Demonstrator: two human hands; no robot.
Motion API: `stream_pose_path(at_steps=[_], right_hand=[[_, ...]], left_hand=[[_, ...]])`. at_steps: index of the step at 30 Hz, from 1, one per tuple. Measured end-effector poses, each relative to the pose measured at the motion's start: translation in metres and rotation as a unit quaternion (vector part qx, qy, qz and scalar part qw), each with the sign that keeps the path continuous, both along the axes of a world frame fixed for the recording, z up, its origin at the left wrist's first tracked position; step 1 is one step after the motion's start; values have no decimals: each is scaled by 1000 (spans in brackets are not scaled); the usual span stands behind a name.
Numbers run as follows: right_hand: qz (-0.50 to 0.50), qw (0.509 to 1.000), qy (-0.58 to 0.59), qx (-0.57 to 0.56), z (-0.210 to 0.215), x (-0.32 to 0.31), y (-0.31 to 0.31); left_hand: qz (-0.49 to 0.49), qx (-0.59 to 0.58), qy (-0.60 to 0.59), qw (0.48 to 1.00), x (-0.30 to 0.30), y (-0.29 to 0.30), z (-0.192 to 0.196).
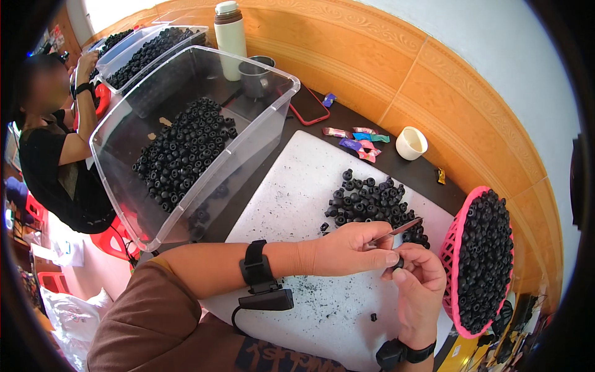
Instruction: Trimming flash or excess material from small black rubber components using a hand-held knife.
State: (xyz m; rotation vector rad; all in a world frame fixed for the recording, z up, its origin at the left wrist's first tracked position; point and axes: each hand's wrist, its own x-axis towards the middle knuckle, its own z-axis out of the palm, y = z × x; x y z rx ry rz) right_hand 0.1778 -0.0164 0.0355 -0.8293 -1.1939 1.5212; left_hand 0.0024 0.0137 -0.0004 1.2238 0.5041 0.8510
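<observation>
My left hand (353, 248) is closed around a small knife (396, 229), its narrow metal blade pointing up and to the right; the handle is hidden in the fingers. Close beside it, my right hand (421, 279) pinches a small round black rubber-like part (398, 264) between thumb and fingers. The two hands meet over a white board (273, 198) strewn with black crumbs. Just beyond them lies a loose pile of similar black parts (365, 201). A single black piece (374, 317) rests on the board near my right wrist.
A pink basket (457, 266) full of black parts stands at the right. On the left is a clear plastic bin (260, 133) partly filled with them. Behind are a bottle (230, 43), metal mug (256, 77), red-edged phone (310, 105), candies (365, 137) and white cup (411, 144). A co-worker (62, 149) is at far left.
</observation>
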Motion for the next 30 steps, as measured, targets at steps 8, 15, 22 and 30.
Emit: stream_pose_path(at_steps=[8,15,22,30], right_hand=[[-6,999,-42,29,6,-3,-6],[-24,997,-56,46,3,-2,-9],[-37,996,-61,44,3,-3,-9],[-52,996,-52,44,3,-5,-10]], left_hand=[[41,70,31,996,2,-2,1],[-3,70,79,994,-4,-1,6],[9,82,77,994,-3,0,5],[10,78,81,994,-2,0,3]])
